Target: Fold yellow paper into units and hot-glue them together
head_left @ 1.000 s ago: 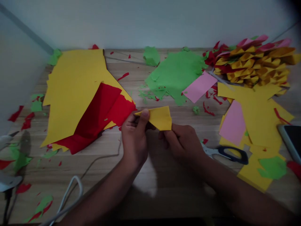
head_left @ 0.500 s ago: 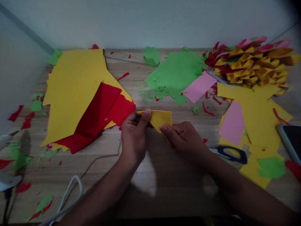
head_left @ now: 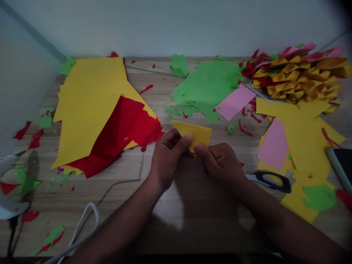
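Observation:
Above the middle of the table, a small folded piece of yellow paper is pinched between both hands. My left hand grips its lower left side with the thumb on top, fingers partly hidden behind. My right hand pinches its lower right corner, thumb on the front face. Left of my left hand lie red paper and a large yellow sheet. Scissors with dark handles rest beside my right forearm, partly under it.
Green paper and a pink strip lie farther back. A bunch of folded yellow paper pieces sits at the back right, above cut yellow sheets. A phone lies at the right edge. A white glue gun stands left, near a white cable.
My left hand has shifted right, closer to my right hand. The yellow paper has moved right and turned, and more of its face shows. The view has shifted slightly.

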A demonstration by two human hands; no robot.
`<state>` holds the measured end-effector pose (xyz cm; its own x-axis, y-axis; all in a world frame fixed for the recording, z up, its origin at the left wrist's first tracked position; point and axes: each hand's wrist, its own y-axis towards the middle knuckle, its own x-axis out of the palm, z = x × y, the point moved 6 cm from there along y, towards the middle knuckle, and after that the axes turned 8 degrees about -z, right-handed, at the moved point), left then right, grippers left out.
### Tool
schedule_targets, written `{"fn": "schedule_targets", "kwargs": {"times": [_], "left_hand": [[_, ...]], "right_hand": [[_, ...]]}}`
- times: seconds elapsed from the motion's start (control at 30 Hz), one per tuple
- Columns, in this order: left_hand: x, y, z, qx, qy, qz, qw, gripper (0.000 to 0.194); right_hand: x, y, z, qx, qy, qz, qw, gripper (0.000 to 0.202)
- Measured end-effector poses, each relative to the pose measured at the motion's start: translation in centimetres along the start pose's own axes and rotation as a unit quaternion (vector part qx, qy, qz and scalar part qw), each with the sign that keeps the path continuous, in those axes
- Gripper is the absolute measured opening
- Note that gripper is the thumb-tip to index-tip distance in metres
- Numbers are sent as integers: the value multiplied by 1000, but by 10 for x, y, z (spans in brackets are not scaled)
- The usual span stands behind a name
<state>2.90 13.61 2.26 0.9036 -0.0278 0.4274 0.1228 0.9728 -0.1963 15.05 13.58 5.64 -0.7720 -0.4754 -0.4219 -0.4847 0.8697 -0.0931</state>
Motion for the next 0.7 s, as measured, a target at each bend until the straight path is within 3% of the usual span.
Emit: {"fn": "schedule_targets", "kwargs": {"times": [0.13,0.33,0.43,0.57,0.7], "left_hand": [[10,-4,5,4,95,-56,994,32],[10,-6,18,79,190,-61,977,33],[11,-8,22,100,249,-59,961,35],[12,-9,20,98,265,-83,956,34],[15,-10,13,86,243,-116,959,33]], "right_hand": [[-5,0,2,-6,42,41,998,69],[-3,-1,4,-12,41,22,999,69],[-7,-3,4,-24,6,48,999,66],[-10,-2,3,-12,-22,70,997,66],[-7,0,5,8,29,54,998,66]]}}
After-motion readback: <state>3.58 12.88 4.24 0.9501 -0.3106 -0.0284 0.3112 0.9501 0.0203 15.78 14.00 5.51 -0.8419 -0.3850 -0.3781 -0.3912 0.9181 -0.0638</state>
